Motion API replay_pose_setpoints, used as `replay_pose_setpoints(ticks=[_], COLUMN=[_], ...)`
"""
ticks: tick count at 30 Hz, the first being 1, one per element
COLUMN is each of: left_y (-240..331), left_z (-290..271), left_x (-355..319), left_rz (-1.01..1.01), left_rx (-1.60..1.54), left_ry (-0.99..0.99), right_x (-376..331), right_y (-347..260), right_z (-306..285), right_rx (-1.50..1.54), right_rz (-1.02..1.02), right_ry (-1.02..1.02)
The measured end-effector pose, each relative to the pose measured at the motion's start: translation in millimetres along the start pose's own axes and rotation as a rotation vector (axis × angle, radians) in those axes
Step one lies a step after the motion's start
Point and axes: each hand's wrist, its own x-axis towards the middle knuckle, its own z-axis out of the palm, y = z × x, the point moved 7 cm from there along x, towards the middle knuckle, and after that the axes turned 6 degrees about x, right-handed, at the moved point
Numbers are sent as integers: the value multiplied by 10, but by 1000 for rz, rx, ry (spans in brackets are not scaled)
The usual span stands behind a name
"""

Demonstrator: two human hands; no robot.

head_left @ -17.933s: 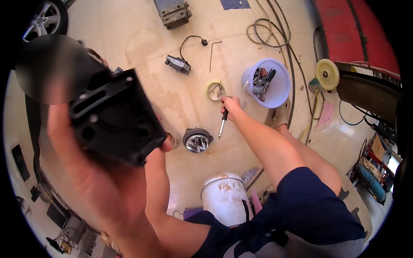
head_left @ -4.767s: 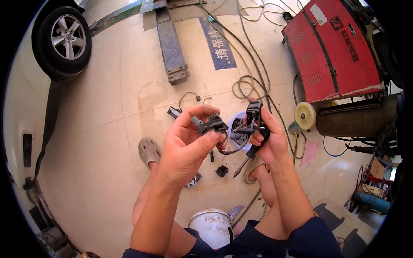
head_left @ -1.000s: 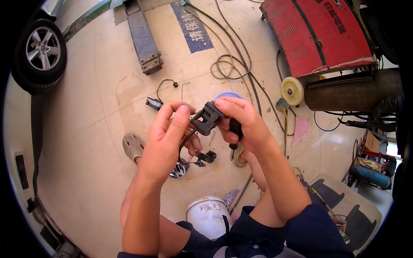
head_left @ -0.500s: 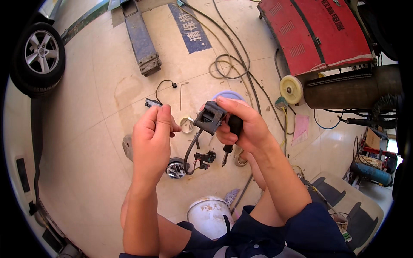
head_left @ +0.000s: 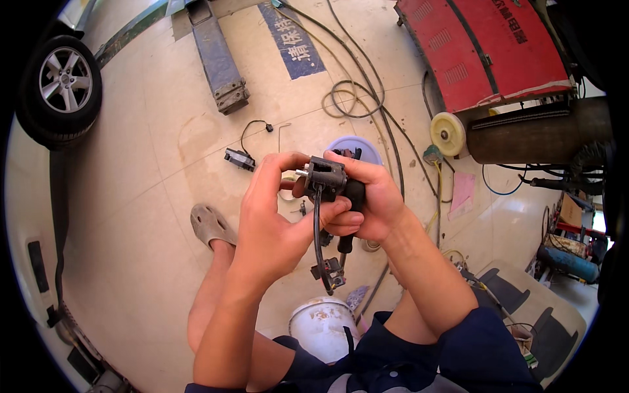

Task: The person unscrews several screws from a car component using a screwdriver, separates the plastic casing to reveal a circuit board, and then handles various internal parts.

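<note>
Between my hands is a black plastic housing (head_left: pixel 325 175) with an open slot on top and a small silver pin (head_left: pixel 301 173) sticking out of its left side. My right hand (head_left: pixel 380 200) grips the housing between thumb and fingers, with a black-handled screwdriver (head_left: pixel 354 195) also held in its palm, shaft down. Curled round the left side, my left hand (head_left: pixel 272 219) has its fingers by the pin and its thumb under the housing. A black cable (head_left: pixel 318 229) hangs from the housing to a small black connector piece (head_left: pixel 329 272).
Behind my hands, a purple basin (head_left: pixel 367 147) holds dark parts. A black part with a lead (head_left: pixel 240 159) and a hex key (head_left: pixel 282 137) lie on the floor. A white bucket (head_left: pixel 318 327) stands near my legs; hoses (head_left: pixel 393 147) and a red cabinet (head_left: pixel 485 52) are to the right.
My left hand has moved right and closed in on the housing. The housing has turned, and its cable now hangs straighter. The round emblem seen below earlier is out of sight.
</note>
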Motion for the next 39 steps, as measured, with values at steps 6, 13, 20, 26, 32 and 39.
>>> replay_pose_setpoints(ticks=[6, 13, 20, 26, 32, 39], left_y=[63, 12, 15, 33, -19, -89], left_z=[-12, 5, -14, -73, -128, -139], left_x=[-27, -41, -33, -22, -21, -37], left_rz=[48, 75, 59, 127, 99, 59], left_rx=[64, -7, -142, -122, -142, -90], left_ry=[40, 88, 158, 208, 255, 308], right_x=[-12, -5, 0, -59, -371, -608], right_y=[-3, 14, 10, -50, -252, -251], right_z=[32, -5, 9, -17, 120, 381], right_rx=[-47, -22, -114, -263, -674, -912], right_rz=[14, 28, 42, -36, -406, -551], right_ry=[-2, 29, 40, 197, 247, 174])
